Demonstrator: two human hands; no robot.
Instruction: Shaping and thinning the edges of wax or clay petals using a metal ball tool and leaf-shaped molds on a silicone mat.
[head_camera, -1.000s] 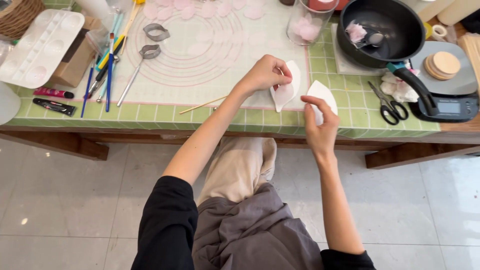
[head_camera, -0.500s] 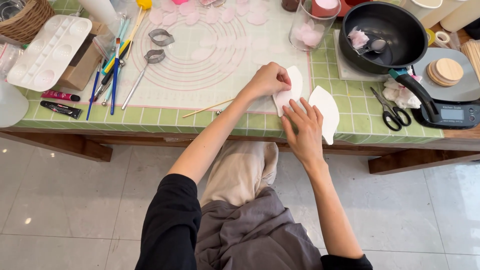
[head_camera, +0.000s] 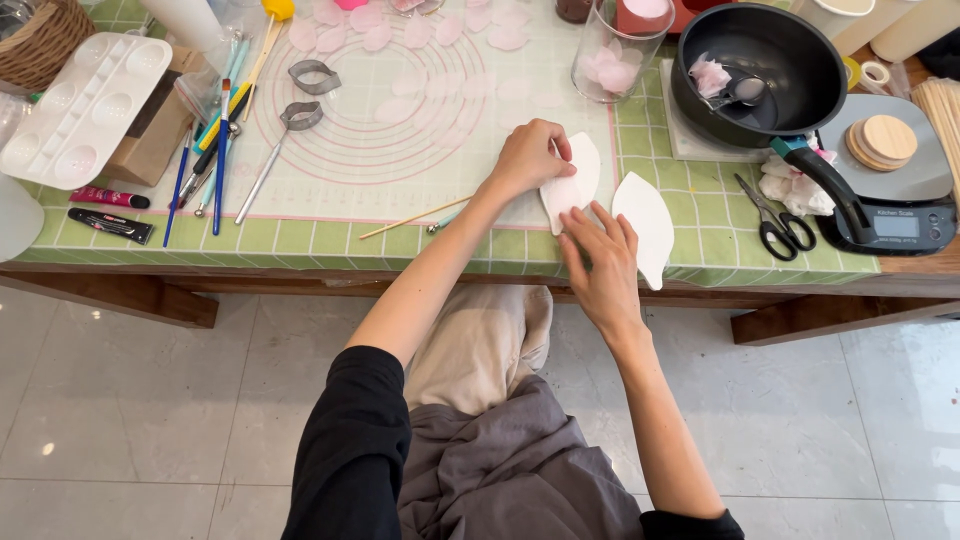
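My left hand (head_camera: 530, 158) rests on the table and pinches the top of a white leaf-shaped mould piece (head_camera: 572, 185) that lies on the green checked cloth. My right hand (head_camera: 600, 262) hovers at the table's front edge, its fingertips touching the lower end of that same piece. A second white leaf-shaped piece (head_camera: 645, 222) lies flat just right of my right hand, its tip overhanging the edge.
A round-marked silicone mat (head_camera: 400, 110) with pale pink petals lies behind. Brushes and metal cutters (head_camera: 300, 115) sit left, beside a white palette (head_camera: 80, 110). A black pan (head_camera: 765, 70), scissors (head_camera: 780, 225) and a kitchen scale (head_camera: 890, 190) stand right. A thin wooden stick (head_camera: 410, 218) lies near the front.
My right hand has set the second white piece down on the table and moved left to the piece under my left hand. The left hand has stayed put.
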